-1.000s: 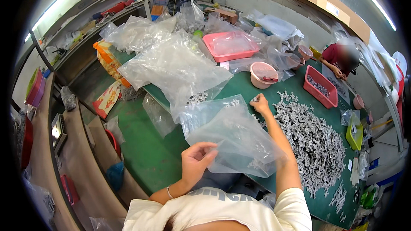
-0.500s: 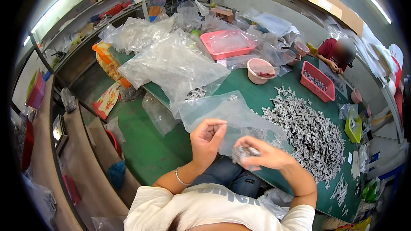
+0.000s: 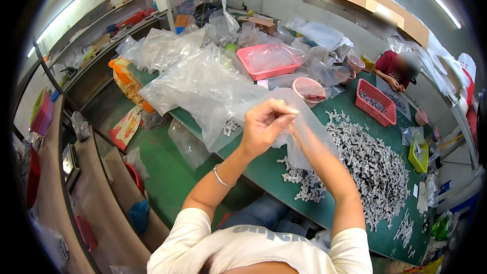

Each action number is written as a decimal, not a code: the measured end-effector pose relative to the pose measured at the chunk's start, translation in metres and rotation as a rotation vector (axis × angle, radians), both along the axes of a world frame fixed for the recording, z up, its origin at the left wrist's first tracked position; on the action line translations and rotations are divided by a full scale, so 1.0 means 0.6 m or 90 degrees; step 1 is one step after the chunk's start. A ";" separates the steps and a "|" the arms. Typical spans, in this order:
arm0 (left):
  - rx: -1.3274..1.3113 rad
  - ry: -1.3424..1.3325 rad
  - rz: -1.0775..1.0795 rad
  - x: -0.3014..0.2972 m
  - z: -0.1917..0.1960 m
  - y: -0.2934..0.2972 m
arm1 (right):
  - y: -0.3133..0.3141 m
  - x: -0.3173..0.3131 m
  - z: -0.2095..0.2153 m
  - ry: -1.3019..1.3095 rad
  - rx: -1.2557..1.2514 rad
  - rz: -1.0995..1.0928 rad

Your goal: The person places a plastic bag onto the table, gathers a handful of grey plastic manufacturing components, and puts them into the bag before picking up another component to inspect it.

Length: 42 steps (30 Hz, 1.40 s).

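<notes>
My left hand point(image 3: 265, 128) is raised over the near edge of the green table point(image 3: 276, 180), its fingers pinched on the edge of a clear plastic bag point(image 3: 302, 158). My right hand point(image 3: 300, 134) reaches up behind or inside the film. Its fingers are hidden by the bag and my left hand, so what they hold cannot be told. Just right of the bag spreads a big heap of small grey parts point(image 3: 373, 172), with a smaller cluster point(image 3: 308, 185) near the table edge.
Large clear plastic bags point(image 3: 187, 76) cover the table's left side. Beyond stand a pink tray point(image 3: 271, 73), a pink bowl point(image 3: 309, 91) and a pink basket point(image 3: 376, 102) of parts. A person point(image 3: 398, 71) works at the far right. Wooden shelving point(image 3: 96, 187) stands left.
Both hands have moved up and forward, lifting the bag off the table. My right hand, which held a handful of grey parts, has gone behind or into the bag.
</notes>
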<state>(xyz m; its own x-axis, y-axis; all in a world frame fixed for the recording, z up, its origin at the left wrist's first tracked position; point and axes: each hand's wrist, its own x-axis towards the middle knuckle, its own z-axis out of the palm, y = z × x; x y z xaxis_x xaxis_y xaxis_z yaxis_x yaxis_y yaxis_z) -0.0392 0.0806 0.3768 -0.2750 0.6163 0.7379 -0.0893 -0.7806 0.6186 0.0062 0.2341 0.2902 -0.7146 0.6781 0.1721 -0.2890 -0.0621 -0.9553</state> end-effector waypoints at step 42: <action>-0.573 0.408 0.495 -0.201 -0.207 0.088 | 0.005 0.269 0.066 -0.483 0.360 0.093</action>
<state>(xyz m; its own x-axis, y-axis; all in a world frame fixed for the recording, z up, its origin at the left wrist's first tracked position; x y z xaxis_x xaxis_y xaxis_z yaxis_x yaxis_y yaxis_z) -0.1600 0.1332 0.2524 -0.5331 0.7941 0.2919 0.6820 0.1991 0.7037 0.1677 0.2369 0.3301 -0.8415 0.5313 -0.0975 0.3938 0.4797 -0.7841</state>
